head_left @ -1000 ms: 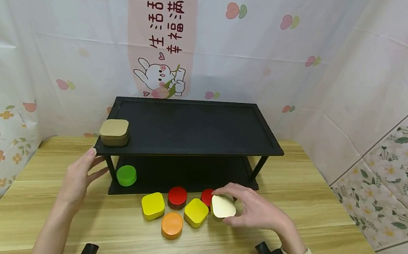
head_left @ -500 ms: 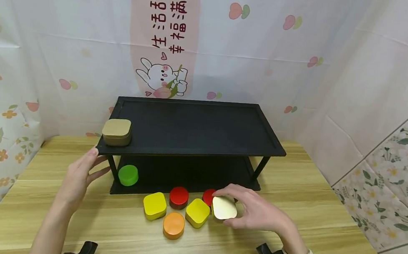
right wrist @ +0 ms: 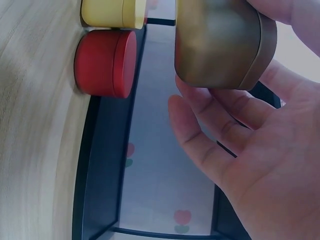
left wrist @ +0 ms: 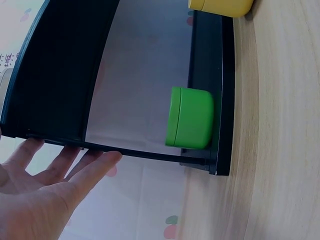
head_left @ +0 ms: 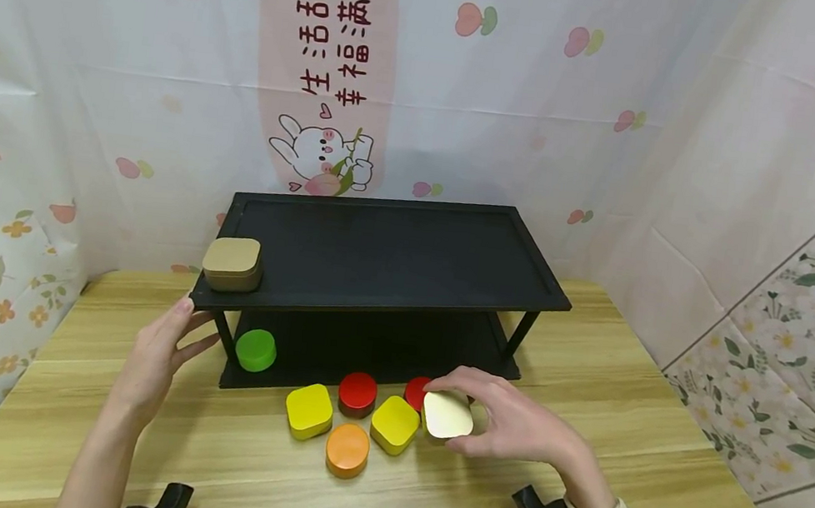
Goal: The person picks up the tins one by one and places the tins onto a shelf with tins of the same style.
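My right hand (head_left: 502,420) pinches a gold rounded-square tin (head_left: 448,415) between thumb and fingers, tilted at the right end of the tin group. The right wrist view shows this tin (right wrist: 217,45) with its lid seam, beside a round red tin (right wrist: 102,64). My left hand (head_left: 154,355) touches the left front corner of the black two-tier shelf (head_left: 392,261), its fingers (left wrist: 95,167) fairly straight along the side. Near it, a gold tin (head_left: 232,265) sits on the upper tier and a round green tin (head_left: 256,351) on the lower tier.
In front of the shelf stand two yellow square tins (head_left: 309,412), an orange round tin (head_left: 347,451) and two red round tins (head_left: 357,395), one partly hidden by the held tin. The wooden table (head_left: 259,497) is bounded by a patterned curtain (head_left: 427,80) at the back and sides.
The head view shifts slightly. Both hands, the held tin and the other tins keep their places.
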Demonstrator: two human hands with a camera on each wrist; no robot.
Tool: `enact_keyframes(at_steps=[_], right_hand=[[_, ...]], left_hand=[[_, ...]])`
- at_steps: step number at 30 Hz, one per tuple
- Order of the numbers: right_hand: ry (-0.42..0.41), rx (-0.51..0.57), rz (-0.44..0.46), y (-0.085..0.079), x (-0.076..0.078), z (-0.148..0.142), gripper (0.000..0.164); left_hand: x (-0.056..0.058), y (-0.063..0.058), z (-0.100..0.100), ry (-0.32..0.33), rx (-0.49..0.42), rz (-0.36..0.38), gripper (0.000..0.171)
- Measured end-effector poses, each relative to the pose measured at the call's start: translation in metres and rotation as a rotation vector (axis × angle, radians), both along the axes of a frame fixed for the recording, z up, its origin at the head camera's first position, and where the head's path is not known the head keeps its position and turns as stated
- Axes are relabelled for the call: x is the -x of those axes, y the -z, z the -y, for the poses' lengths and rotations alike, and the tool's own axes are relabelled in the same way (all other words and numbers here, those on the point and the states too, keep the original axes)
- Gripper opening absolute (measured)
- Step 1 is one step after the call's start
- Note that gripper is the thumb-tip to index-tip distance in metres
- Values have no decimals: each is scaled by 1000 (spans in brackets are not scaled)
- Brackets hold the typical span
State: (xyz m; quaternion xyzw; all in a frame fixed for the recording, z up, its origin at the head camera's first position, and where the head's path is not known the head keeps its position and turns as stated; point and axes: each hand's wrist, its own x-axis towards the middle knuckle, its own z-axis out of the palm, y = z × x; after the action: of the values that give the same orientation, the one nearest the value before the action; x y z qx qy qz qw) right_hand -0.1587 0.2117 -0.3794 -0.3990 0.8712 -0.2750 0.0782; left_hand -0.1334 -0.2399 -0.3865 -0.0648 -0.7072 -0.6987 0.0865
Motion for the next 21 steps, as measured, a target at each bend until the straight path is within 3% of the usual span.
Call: enact_keyframes(at_steps=[21], right_hand=[[-6,62,-14,-9,-3,16,58]], left_hand=[[1,4,0,-14,-35,1,40]])
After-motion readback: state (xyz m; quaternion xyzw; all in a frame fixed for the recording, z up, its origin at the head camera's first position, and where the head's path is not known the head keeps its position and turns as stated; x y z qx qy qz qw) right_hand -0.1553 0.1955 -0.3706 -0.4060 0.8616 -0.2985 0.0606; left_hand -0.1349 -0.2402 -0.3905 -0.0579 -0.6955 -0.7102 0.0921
